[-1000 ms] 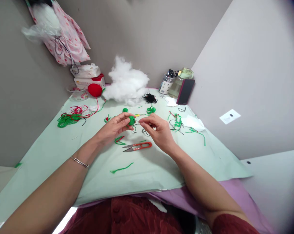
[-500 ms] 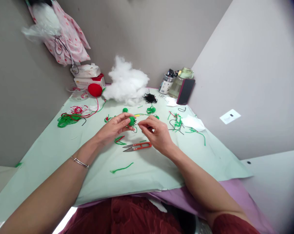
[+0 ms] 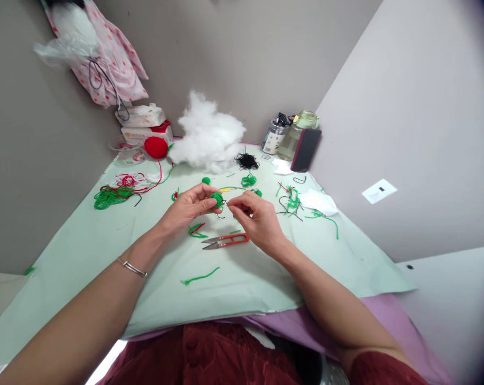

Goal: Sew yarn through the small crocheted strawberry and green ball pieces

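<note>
My left hand [image 3: 193, 204] pinches a small green crocheted ball [image 3: 216, 200] between thumb and fingers. Close to its right side, my right hand [image 3: 258, 216] has thumb and forefinger pressed together on a thin pale needle, mostly hidden by the fingertips. A short length of black yarn [image 3: 221, 217] hangs below the ball. Snips with orange handles [image 3: 236, 239] lie on the table under the hands, blades pointing left. Beside them are a green and red yarn scrap [image 3: 197, 231] and, nearer me, a loose green strand [image 3: 201, 276].
White stuffing [image 3: 209, 133] is heaped at the back, with a black yarn tangle [image 3: 247, 160] beside it. Red [image 3: 156, 147] and green yarn [image 3: 113, 198] lie left. Yarn scraps [image 3: 292, 200], a bottle [image 3: 292, 139] and a phone [image 3: 306, 151] are on the right.
Less of the pale needle shows between my right fingertips and the ball. The black yarn loop below the ball has changed shape. Both hands stay almost in place.
</note>
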`<state>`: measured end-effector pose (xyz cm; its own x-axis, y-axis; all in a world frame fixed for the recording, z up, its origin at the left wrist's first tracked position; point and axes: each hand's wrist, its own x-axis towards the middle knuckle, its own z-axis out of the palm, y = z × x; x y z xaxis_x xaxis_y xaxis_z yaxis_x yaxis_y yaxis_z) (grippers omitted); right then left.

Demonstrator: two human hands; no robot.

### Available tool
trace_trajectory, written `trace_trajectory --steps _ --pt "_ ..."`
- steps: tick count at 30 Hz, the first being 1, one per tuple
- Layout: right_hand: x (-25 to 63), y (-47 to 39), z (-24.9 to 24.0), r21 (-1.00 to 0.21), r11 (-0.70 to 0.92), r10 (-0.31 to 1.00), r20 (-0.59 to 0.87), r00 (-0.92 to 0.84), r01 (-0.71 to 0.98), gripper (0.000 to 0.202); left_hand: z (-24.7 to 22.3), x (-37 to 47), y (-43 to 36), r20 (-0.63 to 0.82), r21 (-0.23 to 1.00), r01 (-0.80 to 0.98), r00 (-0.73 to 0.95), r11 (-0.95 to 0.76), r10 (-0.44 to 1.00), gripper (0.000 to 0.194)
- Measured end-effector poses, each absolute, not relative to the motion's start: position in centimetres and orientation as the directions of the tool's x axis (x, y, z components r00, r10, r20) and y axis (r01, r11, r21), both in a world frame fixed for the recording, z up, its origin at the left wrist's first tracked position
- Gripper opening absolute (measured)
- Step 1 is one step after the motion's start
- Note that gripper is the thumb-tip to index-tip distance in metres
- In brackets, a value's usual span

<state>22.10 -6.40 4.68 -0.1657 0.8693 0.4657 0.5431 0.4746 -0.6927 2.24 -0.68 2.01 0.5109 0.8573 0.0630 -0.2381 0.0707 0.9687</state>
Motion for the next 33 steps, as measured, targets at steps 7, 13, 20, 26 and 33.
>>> trace_trajectory --steps 7,13,20,26,33 --pt "22.04 -6.59 4.97 -0.754 0.45 0.884 0.452 -0.118 0.479 0.012 2.43 2.56 -1.07 0.02 0.946 -0.272 0.59 0.176 0.807 0.031" --pt "22.14 -6.76 4.8 -0.727 0.457 0.88 0.456 -0.138 0.512 0.013 2.59 2.52 -1.19 0.008 0.946 -0.271 0.572 0.18 0.82 0.031" --pt "22.15 -6.95 4.99 -0.715 0.455 0.879 0.457 -0.137 0.531 0.014 2.69 2.5 -1.18 0.013 0.954 -0.256 0.555 0.156 0.832 0.028" --pt "22.31 -6.97 4.87 -0.71 0.475 0.868 0.476 -0.142 0.519 0.012 2.68 2.36 -1.12 0.023 0.953 -0.267 0.537 0.145 0.843 0.029" --pt "22.18 -6.94 4.87 -0.695 0.488 0.861 0.483 -0.159 0.528 0.014 2.52 2.24 -1.07 0.022 0.963 -0.235 0.545 0.128 0.838 0.028"
